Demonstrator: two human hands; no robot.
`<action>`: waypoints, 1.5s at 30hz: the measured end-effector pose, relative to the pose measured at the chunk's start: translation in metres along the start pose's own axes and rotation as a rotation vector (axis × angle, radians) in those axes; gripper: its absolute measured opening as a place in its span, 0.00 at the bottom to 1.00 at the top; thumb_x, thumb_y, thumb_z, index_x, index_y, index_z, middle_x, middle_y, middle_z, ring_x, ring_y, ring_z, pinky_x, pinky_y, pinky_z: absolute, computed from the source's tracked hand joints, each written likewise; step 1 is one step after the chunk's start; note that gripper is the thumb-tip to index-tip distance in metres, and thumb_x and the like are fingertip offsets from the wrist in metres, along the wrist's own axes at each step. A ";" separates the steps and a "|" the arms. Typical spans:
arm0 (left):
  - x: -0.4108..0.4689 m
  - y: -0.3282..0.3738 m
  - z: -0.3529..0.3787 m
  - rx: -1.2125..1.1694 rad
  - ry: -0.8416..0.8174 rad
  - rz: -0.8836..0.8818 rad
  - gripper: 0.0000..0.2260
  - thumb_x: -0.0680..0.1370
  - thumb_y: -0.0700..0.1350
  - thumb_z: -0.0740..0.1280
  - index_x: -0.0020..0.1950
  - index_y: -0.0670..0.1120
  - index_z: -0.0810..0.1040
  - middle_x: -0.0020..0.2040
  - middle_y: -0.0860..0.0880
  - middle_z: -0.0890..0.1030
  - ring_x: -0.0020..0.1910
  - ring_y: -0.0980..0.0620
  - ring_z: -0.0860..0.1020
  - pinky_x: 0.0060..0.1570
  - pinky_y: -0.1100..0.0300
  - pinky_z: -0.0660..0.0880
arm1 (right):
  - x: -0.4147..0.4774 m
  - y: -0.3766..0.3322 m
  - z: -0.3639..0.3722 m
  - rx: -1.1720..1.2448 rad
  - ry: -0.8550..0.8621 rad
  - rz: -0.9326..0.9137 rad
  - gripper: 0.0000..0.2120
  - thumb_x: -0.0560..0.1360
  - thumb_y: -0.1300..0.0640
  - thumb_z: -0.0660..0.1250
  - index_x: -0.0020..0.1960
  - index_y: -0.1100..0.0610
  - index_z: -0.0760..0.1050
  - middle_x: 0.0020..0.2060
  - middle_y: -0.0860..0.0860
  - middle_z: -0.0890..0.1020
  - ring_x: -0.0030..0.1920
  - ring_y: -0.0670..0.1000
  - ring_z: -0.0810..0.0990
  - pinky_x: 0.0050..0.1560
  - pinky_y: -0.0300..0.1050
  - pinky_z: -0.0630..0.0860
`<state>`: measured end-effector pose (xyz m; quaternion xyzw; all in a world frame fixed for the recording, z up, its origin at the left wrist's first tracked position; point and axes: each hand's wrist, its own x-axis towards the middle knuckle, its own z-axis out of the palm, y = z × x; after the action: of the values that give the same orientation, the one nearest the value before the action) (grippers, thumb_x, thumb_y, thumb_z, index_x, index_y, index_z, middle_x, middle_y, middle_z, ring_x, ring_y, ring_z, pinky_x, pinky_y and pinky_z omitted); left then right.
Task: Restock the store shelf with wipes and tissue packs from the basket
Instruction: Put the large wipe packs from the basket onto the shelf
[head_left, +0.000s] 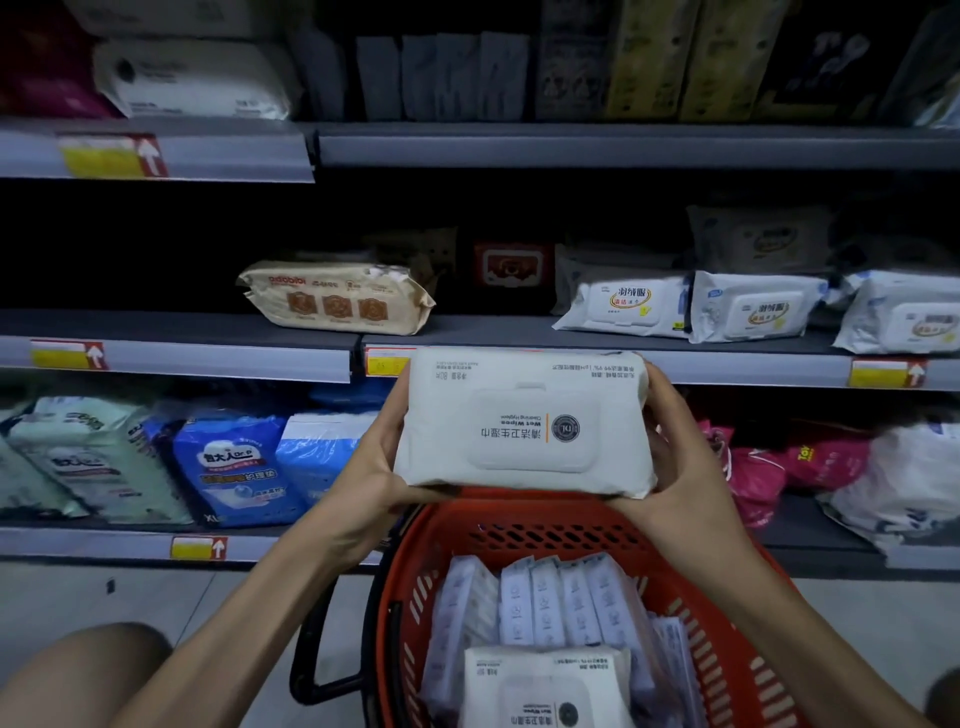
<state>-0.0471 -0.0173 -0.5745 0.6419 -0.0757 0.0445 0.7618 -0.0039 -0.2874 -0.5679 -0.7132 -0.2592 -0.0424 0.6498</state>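
A white pack of wet wipes with a flip lid is held flat in front of the middle shelf, its print upside down to me. My left hand grips its left end and my right hand grips its right end. Below them stands the red basket, holding another white wipes pack and several upright pale tissue packs.
The middle shelf carries a beige wipes pack at left and white wipes packs at right, with a bare stretch between them. Blue and white bags fill the lower shelf. My knee is at bottom left.
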 end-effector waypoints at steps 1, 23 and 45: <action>0.001 0.003 -0.001 0.000 0.002 0.000 0.53 0.66 0.14 0.66 0.78 0.62 0.65 0.70 0.56 0.79 0.70 0.51 0.78 0.56 0.54 0.82 | 0.003 -0.002 0.001 0.008 0.014 0.002 0.50 0.68 0.74 0.77 0.80 0.45 0.61 0.73 0.46 0.75 0.72 0.52 0.75 0.70 0.53 0.74; -0.028 0.183 -0.079 -0.074 0.238 0.200 0.25 0.67 0.37 0.77 0.64 0.40 0.78 0.50 0.41 0.86 0.41 0.47 0.85 0.39 0.57 0.83 | 0.100 -0.159 0.086 0.211 0.006 -0.006 0.30 0.65 0.56 0.80 0.65 0.48 0.75 0.50 0.48 0.88 0.50 0.50 0.88 0.48 0.42 0.85; 0.073 0.302 -0.264 0.304 0.505 0.428 0.18 0.76 0.33 0.74 0.66 0.39 0.80 0.57 0.39 0.86 0.57 0.38 0.85 0.56 0.45 0.83 | 0.304 -0.193 0.256 -0.035 -0.051 -0.241 0.22 0.68 0.59 0.82 0.60 0.48 0.83 0.51 0.44 0.88 0.53 0.46 0.86 0.56 0.46 0.83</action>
<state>-0.0092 0.2925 -0.3123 0.6861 -0.0105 0.3709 0.6258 0.1050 0.0554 -0.3112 -0.6889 -0.3589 -0.1065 0.6207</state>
